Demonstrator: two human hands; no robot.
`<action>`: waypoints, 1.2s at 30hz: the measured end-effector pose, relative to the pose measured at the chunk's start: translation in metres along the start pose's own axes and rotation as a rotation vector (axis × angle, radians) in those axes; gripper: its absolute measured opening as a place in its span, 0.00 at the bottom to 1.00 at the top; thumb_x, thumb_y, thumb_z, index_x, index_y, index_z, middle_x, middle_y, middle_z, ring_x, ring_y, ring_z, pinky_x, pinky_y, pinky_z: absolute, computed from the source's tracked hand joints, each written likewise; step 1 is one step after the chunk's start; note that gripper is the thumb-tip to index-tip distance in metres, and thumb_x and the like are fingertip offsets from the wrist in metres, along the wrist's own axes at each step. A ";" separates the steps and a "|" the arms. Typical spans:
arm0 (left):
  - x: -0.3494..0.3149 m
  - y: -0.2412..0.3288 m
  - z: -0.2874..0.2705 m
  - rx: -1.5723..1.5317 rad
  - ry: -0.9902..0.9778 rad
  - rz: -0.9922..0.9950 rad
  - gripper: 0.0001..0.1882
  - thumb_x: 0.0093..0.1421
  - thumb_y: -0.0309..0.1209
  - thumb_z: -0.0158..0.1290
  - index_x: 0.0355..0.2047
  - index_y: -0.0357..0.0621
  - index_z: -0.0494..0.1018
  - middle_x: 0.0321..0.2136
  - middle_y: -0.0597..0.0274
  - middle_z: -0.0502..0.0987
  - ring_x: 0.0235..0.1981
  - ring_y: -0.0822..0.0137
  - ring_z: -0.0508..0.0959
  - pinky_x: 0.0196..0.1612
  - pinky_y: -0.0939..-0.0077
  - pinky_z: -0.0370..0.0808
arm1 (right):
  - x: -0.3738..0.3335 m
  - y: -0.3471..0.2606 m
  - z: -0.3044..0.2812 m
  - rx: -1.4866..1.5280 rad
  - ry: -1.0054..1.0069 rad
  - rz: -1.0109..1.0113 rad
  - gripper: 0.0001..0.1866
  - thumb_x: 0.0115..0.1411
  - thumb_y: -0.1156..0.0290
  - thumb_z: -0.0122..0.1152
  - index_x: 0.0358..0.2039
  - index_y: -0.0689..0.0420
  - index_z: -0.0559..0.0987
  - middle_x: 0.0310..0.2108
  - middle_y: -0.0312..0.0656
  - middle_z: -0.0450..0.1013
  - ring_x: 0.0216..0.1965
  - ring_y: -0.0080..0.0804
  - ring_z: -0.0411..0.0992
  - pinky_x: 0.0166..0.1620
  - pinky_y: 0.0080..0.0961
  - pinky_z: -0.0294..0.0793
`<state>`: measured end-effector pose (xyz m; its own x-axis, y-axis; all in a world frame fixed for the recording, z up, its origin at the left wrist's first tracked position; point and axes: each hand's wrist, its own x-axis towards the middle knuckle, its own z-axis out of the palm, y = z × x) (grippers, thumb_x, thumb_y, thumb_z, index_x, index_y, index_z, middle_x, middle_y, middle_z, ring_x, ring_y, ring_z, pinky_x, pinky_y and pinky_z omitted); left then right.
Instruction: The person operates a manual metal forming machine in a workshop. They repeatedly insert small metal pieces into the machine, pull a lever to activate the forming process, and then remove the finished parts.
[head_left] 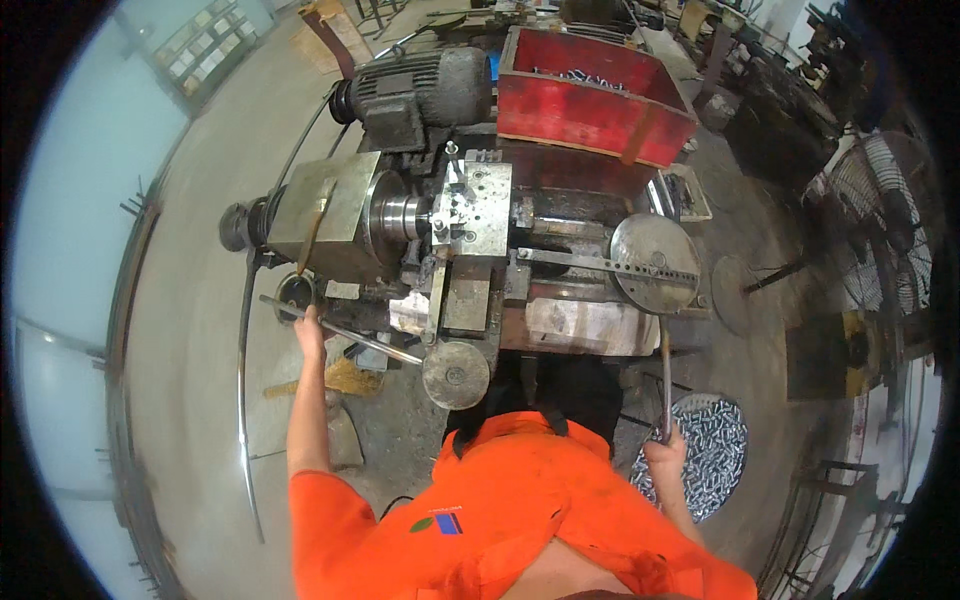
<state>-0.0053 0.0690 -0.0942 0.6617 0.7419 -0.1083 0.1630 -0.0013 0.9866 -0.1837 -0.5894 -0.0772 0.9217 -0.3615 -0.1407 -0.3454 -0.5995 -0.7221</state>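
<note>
My left hand (309,332) is closed around a long metal lever (375,345) that runs to a round steel disc (456,375) at the front of a lathe-like machine. Low on the right, my right hand (665,455) grips an upright rod handle (667,385) below a larger round disc (655,262). Between the hands sit the spindle (400,217) and a steel tool block (475,208) with bolts on it. A bar with a row of holes (610,264) reaches from the block's side across the larger disc. Beside my right hand lies a heap of small shiny metal parts (712,455).
Behind the machine stand a finned motor (425,90) and a red bin (590,125) holding small metal pieces. A brush (317,225) rests on the spindle housing (300,205). A straw broom (352,378) lies left of the machine. A caged fan (880,220) stands at right.
</note>
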 end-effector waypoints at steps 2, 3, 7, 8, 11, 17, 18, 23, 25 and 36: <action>0.022 -0.024 -0.021 0.107 0.030 0.004 0.14 0.57 0.38 0.47 0.31 0.37 0.69 0.20 0.59 0.74 0.16 0.65 0.75 0.19 0.70 0.76 | 0.011 -0.014 -0.019 -0.054 0.005 0.069 0.31 0.37 0.71 0.56 0.47 0.62 0.71 0.15 0.41 0.63 0.17 0.31 0.63 0.23 0.28 0.64; 0.022 -0.021 -0.018 0.125 0.027 -0.033 0.14 0.57 0.38 0.47 0.32 0.37 0.69 0.20 0.59 0.74 0.16 0.65 0.75 0.19 0.70 0.76 | 0.025 0.013 -0.030 -0.321 0.027 0.074 0.39 0.36 0.69 0.57 0.56 0.59 0.66 0.17 0.47 0.68 0.19 0.40 0.68 0.26 0.32 0.68; 0.018 -0.024 -0.010 0.047 0.010 -0.090 0.14 0.57 0.37 0.48 0.33 0.37 0.68 0.19 0.59 0.73 0.18 0.64 0.75 0.21 0.70 0.77 | 0.099 0.060 -0.089 -0.791 0.118 0.005 0.39 0.38 0.66 0.60 0.56 0.54 0.67 0.29 0.56 0.74 0.30 0.53 0.73 0.37 0.44 0.72; 0.011 -0.018 0.000 0.008 -0.018 -0.096 0.14 0.57 0.37 0.47 0.34 0.36 0.69 0.21 0.57 0.74 0.18 0.63 0.76 0.20 0.70 0.77 | 0.124 0.070 -0.104 -0.864 0.096 0.056 0.38 0.39 0.64 0.60 0.55 0.51 0.68 0.34 0.54 0.74 0.33 0.52 0.73 0.40 0.44 0.72; -0.001 -0.009 0.005 -0.100 -0.078 -0.106 0.17 0.58 0.39 0.49 0.36 0.34 0.69 0.24 0.53 0.75 0.17 0.63 0.76 0.19 0.72 0.77 | 0.195 0.088 -0.126 -0.997 0.204 0.154 0.38 0.43 0.61 0.61 0.58 0.47 0.64 0.45 0.51 0.70 0.40 0.49 0.72 0.44 0.43 0.69; 0.006 -0.011 -0.030 -0.237 -0.130 -0.231 0.20 0.59 0.45 0.49 0.39 0.38 0.70 0.26 0.56 0.76 0.24 0.65 0.77 0.28 0.68 0.77 | 0.185 0.033 -0.072 -0.865 0.580 -0.143 0.46 0.36 0.67 0.61 0.60 0.55 0.59 0.56 0.51 0.61 0.57 0.48 0.59 0.59 0.42 0.56; 0.015 -0.026 -0.043 -0.077 -0.163 -0.205 0.21 0.59 0.46 0.49 0.40 0.39 0.70 0.27 0.56 0.77 0.26 0.65 0.77 0.30 0.66 0.76 | 0.171 0.027 -0.052 -0.822 0.633 -0.300 0.48 0.34 0.69 0.61 0.61 0.56 0.58 0.58 0.52 0.59 0.60 0.48 0.56 0.61 0.42 0.53; -0.005 -0.065 -0.034 1.268 -0.551 0.258 0.28 0.57 0.52 0.49 0.44 0.40 0.71 0.31 0.49 0.78 0.33 0.53 0.79 0.37 0.60 0.74 | 0.102 0.013 0.013 -0.371 0.357 -0.365 0.46 0.34 0.73 0.59 0.60 0.54 0.60 0.58 0.56 0.58 0.59 0.53 0.57 0.60 0.37 0.58; -0.015 -0.075 -0.023 1.461 -0.569 0.310 0.27 0.55 0.55 0.49 0.35 0.40 0.73 0.30 0.47 0.78 0.34 0.49 0.78 0.37 0.60 0.74 | 0.090 0.001 0.030 -0.303 0.252 -0.334 0.35 0.36 0.74 0.57 0.52 0.59 0.69 0.54 0.56 0.63 0.54 0.51 0.63 0.55 0.34 0.64; -0.034 -0.128 0.002 1.377 -0.396 0.104 0.23 0.54 0.51 0.51 0.35 0.42 0.73 0.36 0.48 0.77 0.38 0.50 0.77 0.41 0.57 0.73 | 0.097 -0.071 0.028 -0.094 0.037 -0.313 0.20 0.37 0.74 0.56 0.35 0.62 0.78 0.33 0.49 0.75 0.34 0.45 0.75 0.39 0.31 0.73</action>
<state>-0.0472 0.0421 -0.2168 0.8335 0.4666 -0.2960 0.5163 -0.8485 0.1160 -0.0649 -0.5620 -0.0587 0.9792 -0.1737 0.1045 -0.0623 -0.7483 -0.6604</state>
